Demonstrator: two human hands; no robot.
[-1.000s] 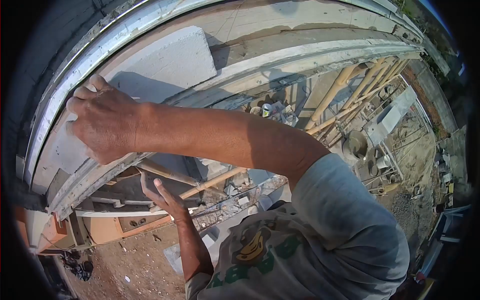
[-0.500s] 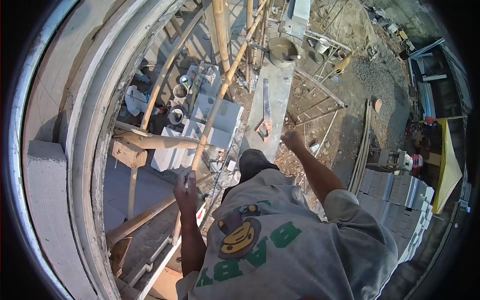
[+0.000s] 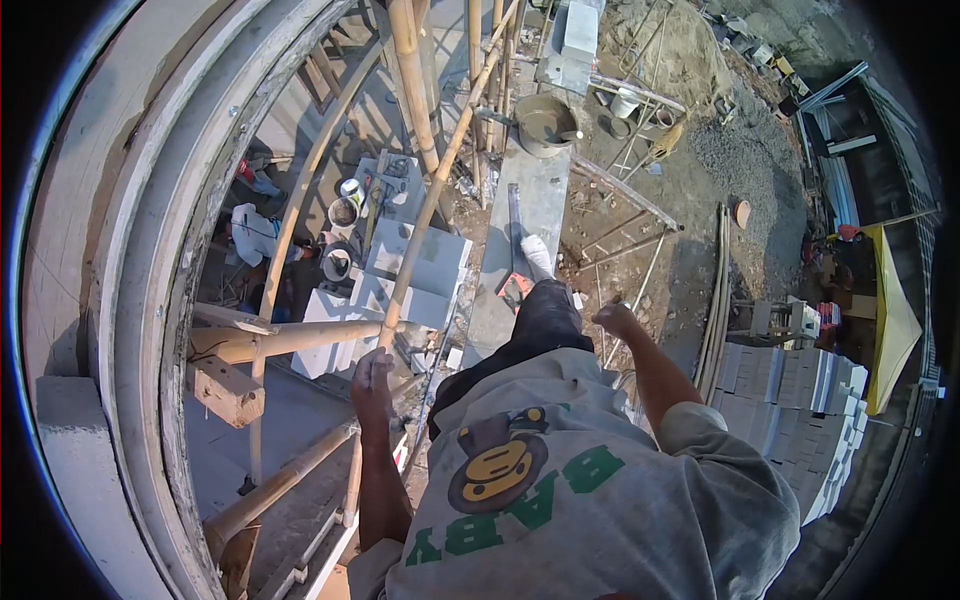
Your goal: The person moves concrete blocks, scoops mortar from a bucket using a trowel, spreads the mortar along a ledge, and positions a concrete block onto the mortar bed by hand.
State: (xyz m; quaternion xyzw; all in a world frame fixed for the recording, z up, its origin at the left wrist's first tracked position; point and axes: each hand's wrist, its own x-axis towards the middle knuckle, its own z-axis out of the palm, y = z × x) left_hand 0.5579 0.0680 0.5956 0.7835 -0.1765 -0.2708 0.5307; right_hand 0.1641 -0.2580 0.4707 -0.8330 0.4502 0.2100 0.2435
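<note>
My left hand (image 3: pixel 373 385) is closed against a slanting bamboo pole (image 3: pixel 408 265), its fingers curled where the pole passes behind them. My right hand (image 3: pixel 617 320) hangs in the air on the other side of my body, fingers folded in, with nothing visible in it. Between them, one foot in a white covering (image 3: pixel 537 252) is on a long grey plank (image 3: pixel 535 185). Beside that foot lies a handsaw (image 3: pixel 515 220) with an orange-red handle. A large round tub of grey mix (image 3: pixel 545 124) stands farther along the plank.
A curved concrete ledge (image 3: pixel 150 260) runs down the left, with a pale block (image 3: pixel 85 470) on it. Below are white blocks (image 3: pixel 420 260), buckets (image 3: pixel 338 262) and a person in a light top (image 3: pixel 252 235). Stacked blocks (image 3: pixel 780 400) and a yellow canopy (image 3: pixel 893 320) are at right.
The view has swung from the pale block on the ledge down to the plank. My right arm has left the ledge. My left hand has come to the bamboo pole, and a foot now shows beside the saw.
</note>
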